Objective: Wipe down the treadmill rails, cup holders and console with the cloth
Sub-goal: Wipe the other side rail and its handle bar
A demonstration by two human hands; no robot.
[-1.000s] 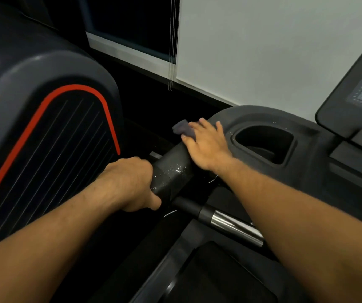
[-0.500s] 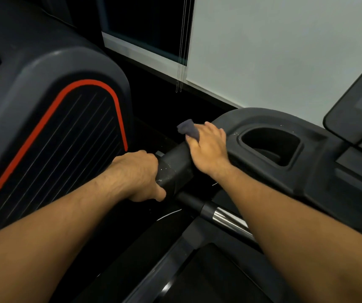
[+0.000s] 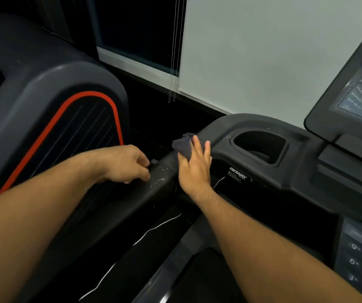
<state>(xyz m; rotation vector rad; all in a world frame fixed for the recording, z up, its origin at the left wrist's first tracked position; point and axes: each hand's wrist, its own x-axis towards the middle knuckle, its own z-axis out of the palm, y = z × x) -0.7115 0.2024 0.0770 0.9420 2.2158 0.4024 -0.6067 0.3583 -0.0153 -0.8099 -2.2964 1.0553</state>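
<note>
Dark cloth (image 3: 182, 145) at top of rail (image 3: 161, 189)

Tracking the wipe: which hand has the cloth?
The right hand: its straight fingers press the dark cloth onto the rail near the cup holder. The left hand, further down the rail, has no cloth.

Dark window (image 3: 136, 29) upper centre, white frame (image 3: 136, 66) along bottom edge. Thin cords (image 3: 174, 62) hang in front, beside pale flat surface (image 3: 263, 51) filling upper right; blind or wall, cannot tell. Left: dark grey machine housing (image 3: 44, 68), red stripe (image 3: 88, 93) outlining ribbed black panel. Dim light.
</note>
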